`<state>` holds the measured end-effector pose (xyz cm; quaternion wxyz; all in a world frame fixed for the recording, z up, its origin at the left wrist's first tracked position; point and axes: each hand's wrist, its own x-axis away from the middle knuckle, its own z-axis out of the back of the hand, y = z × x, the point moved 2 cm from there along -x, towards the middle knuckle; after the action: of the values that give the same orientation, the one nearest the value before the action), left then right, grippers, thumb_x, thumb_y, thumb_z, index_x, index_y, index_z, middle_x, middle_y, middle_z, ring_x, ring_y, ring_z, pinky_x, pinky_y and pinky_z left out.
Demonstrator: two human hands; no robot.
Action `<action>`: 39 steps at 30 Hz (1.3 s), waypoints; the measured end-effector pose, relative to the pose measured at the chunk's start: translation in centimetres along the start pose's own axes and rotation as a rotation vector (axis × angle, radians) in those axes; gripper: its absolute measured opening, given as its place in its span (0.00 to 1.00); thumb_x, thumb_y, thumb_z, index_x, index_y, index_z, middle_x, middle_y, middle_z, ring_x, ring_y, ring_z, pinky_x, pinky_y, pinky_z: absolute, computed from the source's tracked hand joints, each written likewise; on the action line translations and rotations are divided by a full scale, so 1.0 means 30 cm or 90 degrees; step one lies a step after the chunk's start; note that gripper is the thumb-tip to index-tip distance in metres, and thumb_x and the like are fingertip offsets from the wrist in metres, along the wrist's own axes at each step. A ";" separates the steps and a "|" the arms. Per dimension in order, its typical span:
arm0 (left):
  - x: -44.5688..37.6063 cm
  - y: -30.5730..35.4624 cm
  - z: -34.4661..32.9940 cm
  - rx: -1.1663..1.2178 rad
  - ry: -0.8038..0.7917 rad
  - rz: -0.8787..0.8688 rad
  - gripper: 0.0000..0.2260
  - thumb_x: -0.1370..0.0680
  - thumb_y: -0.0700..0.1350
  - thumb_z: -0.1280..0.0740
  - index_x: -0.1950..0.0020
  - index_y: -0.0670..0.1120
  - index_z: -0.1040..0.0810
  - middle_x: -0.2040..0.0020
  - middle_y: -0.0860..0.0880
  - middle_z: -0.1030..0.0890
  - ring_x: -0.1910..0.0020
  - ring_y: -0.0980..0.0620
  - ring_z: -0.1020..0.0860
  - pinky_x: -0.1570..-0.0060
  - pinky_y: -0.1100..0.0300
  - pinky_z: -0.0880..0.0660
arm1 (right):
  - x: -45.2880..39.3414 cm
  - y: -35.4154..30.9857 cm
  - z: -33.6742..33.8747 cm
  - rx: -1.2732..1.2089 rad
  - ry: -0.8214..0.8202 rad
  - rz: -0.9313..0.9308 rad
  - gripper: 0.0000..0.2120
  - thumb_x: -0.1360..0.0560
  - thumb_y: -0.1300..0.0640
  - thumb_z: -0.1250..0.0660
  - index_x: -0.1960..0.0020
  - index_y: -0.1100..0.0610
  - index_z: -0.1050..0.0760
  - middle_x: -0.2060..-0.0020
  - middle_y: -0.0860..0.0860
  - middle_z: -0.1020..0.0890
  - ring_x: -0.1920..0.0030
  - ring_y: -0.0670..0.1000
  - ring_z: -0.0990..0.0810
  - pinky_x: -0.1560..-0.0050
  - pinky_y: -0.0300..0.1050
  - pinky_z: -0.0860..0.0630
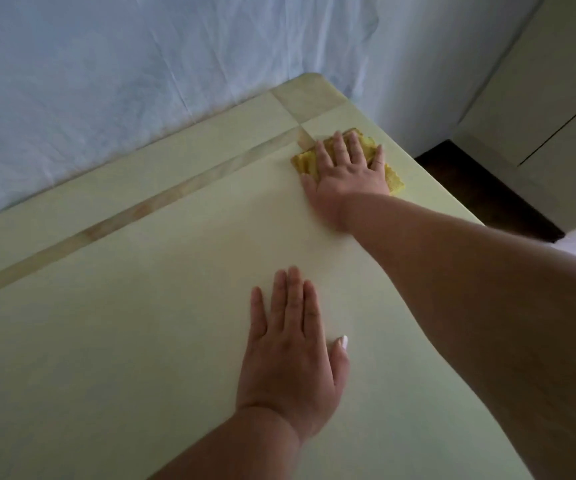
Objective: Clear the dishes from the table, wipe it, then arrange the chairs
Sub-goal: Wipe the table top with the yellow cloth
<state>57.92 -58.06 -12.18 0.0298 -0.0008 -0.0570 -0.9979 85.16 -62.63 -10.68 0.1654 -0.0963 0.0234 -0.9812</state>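
Table (113, 306): we are looking down on a pale green top with tan bands along its upper-left edge; it is filling most of the frame, and no dishes are showing on the part in view.
Cloth (395, 180): we are seeing a yellow cloth lying flat on the table, upper centre-right of the frame, near the far right corner.
Right hand (347, 168): we are pressing it flat on the cloth, fingers straight and spread, gripping nothing.
Left hand (288, 351): we are resting it palm-down on the bare top, lower centre of the frame, fingers straight and together, holding nothing.
Step in hand: we are judging this to be the wiping stage.
Risk 1: the cloth is sitting close to the table's right edge; a stroke carried too far that way could be sending it over the side.
Risk 2: with the palm only pressing, not pinching, the cloth could be bunching or slipping out from under the fingers.
Risk 3: the corner bands at the upper centre could be getting missed.
Containers: we are seeing none; a pale cupboard (539, 126) is standing at the upper right, doors closed, contents hidden.
Chairs: none are appearing in view.
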 end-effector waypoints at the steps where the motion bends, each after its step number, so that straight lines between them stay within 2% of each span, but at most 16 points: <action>1: 0.003 0.002 -0.001 0.000 0.002 -0.001 0.37 0.18 0.59 0.41 0.18 0.33 0.36 0.15 0.33 0.42 0.14 0.35 0.46 0.19 0.32 0.45 | 0.004 0.001 0.002 -0.001 0.000 0.002 0.39 0.18 0.30 0.61 0.11 0.44 0.58 0.12 0.50 0.60 0.12 0.54 0.64 0.18 0.72 0.65; 7: 0.005 -0.001 0.000 -0.003 -0.003 0.005 0.37 0.16 0.60 0.46 0.16 0.35 0.40 0.14 0.35 0.45 0.13 0.38 0.50 0.18 0.34 0.49 | 0.077 0.020 -0.007 -0.002 0.009 0.025 0.38 0.17 0.30 0.61 0.11 0.43 0.58 0.11 0.49 0.59 0.12 0.53 0.63 0.16 0.69 0.65; 15: 0.001 -0.009 0.028 0.013 -0.046 0.015 0.38 0.19 0.61 0.51 0.14 0.39 0.43 0.12 0.38 0.48 0.12 0.42 0.53 0.16 0.38 0.55 | 0.369 0.081 -0.047 -0.004 0.001 0.014 0.36 0.17 0.30 0.61 0.12 0.41 0.58 0.12 0.46 0.59 0.13 0.50 0.64 0.16 0.66 0.65; 20: 0.001 -0.062 0.124 0.202 -0.065 0.013 0.35 0.19 0.56 0.47 0.14 0.40 0.42 0.12 0.40 0.45 0.13 0.46 0.50 0.15 0.48 0.57 | 0.543 0.094 -0.077 -0.036 -0.028 -0.034 0.33 0.16 0.33 0.61 0.12 0.39 0.59 0.12 0.44 0.62 0.14 0.47 0.67 0.15 0.63 0.66; 23: 0.072 -0.224 0.183 0.196 0.028 0.043 0.32 0.18 0.54 0.46 0.18 0.38 0.32 0.16 0.39 0.34 0.15 0.44 0.39 0.15 0.47 0.47 | 0.610 0.048 -0.101 -0.045 -0.032 -0.073 0.35 0.16 0.32 0.63 0.12 0.40 0.61 0.12 0.45 0.63 0.14 0.49 0.68 0.16 0.63 0.67; 25: 0.172 -0.395 0.196 0.148 0.060 0.080 0.31 0.19 0.54 0.45 0.21 0.37 0.28 0.18 0.39 0.31 0.17 0.42 0.35 0.16 0.44 0.43 | 0.646 -0.026 -0.113 -0.046 -0.039 -0.095 0.35 0.16 0.32 0.63 0.12 0.41 0.62 0.13 0.46 0.64 0.14 0.50 0.68 0.16 0.65 0.67; 32: 0.551 -0.986 0.231 0.046 0.052 0.251 0.28 0.16 0.52 0.41 0.22 0.34 0.29 0.17 0.36 0.33 0.16 0.38 0.37 0.17 0.39 0.42 | 0.756 -0.349 -0.153 -0.028 -0.050 -0.091 0.37 0.17 0.32 0.62 0.12 0.44 0.63 0.13 0.48 0.65 0.14 0.53 0.68 0.17 0.69 0.67; 35: 0.719 -1.154 0.251 0.058 0.050 0.336 0.26 0.14 0.49 0.37 0.20 0.35 0.31 0.16 0.37 0.36 0.15 0.39 0.40 0.17 0.41 0.43 | 0.819 -0.556 -0.176 -0.029 -0.060 -0.057 0.37 0.17 0.32 0.62 0.12 0.45 0.64 0.13 0.49 0.66 0.14 0.53 0.69 0.17 0.69 0.68; 39: 0.927 -1.300 0.276 0.079 0.051 0.359 0.27 0.14 0.50 0.38 0.18 0.36 0.33 0.15 0.38 0.37 0.14 0.40 0.42 0.16 0.42 0.45 | 0.924 -0.867 -0.217 -0.016 -0.072 -0.009 0.37 0.17 0.32 0.61 0.12 0.45 0.64 0.13 0.50 0.66 0.14 0.54 0.69 0.18 0.70 0.68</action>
<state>27.83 -20.11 -8.25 0.3084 0.0243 -0.1140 -0.9441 49.88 -47.11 -10.02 0.1580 -0.1538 0.0260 -0.9750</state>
